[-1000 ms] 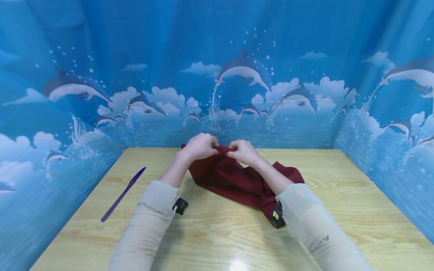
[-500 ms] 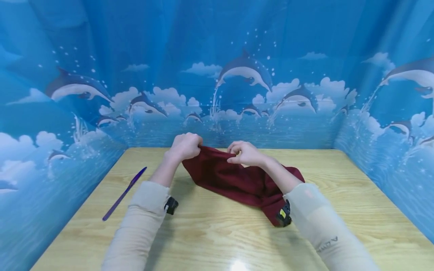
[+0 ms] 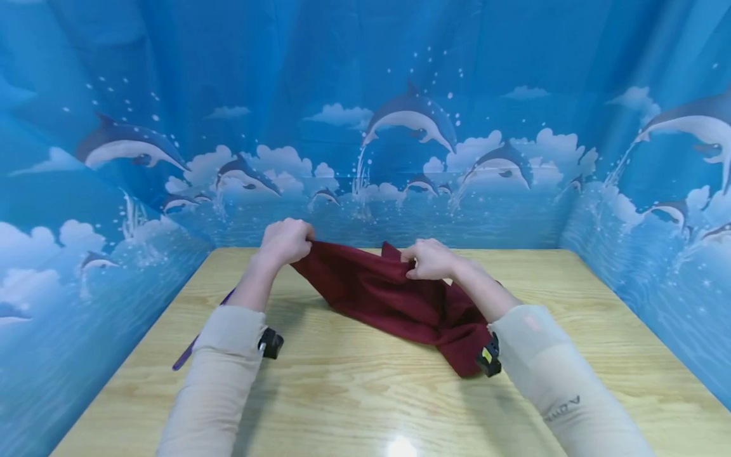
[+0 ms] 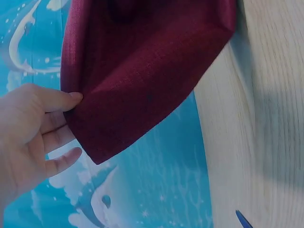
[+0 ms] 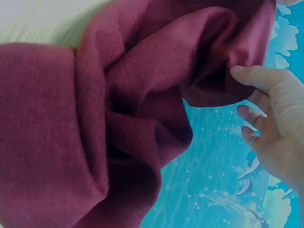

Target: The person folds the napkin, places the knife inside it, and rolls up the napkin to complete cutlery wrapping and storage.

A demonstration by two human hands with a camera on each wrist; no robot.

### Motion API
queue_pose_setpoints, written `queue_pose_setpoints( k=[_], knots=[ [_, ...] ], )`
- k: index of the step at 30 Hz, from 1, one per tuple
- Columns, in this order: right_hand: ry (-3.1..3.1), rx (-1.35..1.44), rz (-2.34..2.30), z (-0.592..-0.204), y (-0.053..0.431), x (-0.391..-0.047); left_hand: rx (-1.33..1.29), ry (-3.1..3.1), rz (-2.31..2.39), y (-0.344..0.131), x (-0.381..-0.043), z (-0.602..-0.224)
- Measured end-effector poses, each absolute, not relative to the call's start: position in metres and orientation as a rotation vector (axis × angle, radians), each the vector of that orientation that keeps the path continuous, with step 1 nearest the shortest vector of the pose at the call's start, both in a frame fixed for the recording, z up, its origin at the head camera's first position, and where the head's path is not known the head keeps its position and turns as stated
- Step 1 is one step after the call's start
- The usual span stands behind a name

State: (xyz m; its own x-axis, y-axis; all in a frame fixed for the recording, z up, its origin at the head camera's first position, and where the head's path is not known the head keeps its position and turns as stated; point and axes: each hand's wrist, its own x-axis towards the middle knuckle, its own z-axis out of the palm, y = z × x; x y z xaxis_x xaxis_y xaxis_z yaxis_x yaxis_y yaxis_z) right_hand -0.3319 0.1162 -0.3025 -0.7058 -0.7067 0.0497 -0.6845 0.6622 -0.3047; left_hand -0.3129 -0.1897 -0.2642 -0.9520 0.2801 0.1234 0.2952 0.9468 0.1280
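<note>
pinching the upper edge of a dark red cloth (image 3: 365,285), the left hand (image 3: 287,241) and the right hand (image 3: 432,259) are apart in the head view, the cloth slopes down onto the wooden table (image 3: 342,406), and a purple knife (image 3: 185,357) lies partly behind the left sleeve (image 3: 211,377). in the left wrist view, thumb and fingers hold the cloth near one corner; in the right wrist view, they pinch a folded part.

A plain dark red cloth (image 3: 371,289) slants across the centre of the head view, from upper left to lower right. The left hand (image 3: 287,241) pinches its raised upper-left end, drawn fairly smooth; the right hand (image 3: 433,259) pinches the upper edge right of centre (a small peak of fabric pokes up beside it). The lower-right part is bunched in loose folds.
</note>
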Motion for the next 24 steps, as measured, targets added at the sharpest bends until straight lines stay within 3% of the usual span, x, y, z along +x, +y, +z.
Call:
queue_pose_setpoints(
  k=[15, 24],
  knots=[
    [3.048, -1.103, -0.133, -0.311, 0.128, -0.332, -0.290, -2.959, -0.277, -0.222, -0.303, -0.255],
    [3.195, -0.953, -0.188, -0.300, 0.148, -0.334, -0.247, -2.911, -0.228, -0.237, -0.296, -0.246]
  ],
)
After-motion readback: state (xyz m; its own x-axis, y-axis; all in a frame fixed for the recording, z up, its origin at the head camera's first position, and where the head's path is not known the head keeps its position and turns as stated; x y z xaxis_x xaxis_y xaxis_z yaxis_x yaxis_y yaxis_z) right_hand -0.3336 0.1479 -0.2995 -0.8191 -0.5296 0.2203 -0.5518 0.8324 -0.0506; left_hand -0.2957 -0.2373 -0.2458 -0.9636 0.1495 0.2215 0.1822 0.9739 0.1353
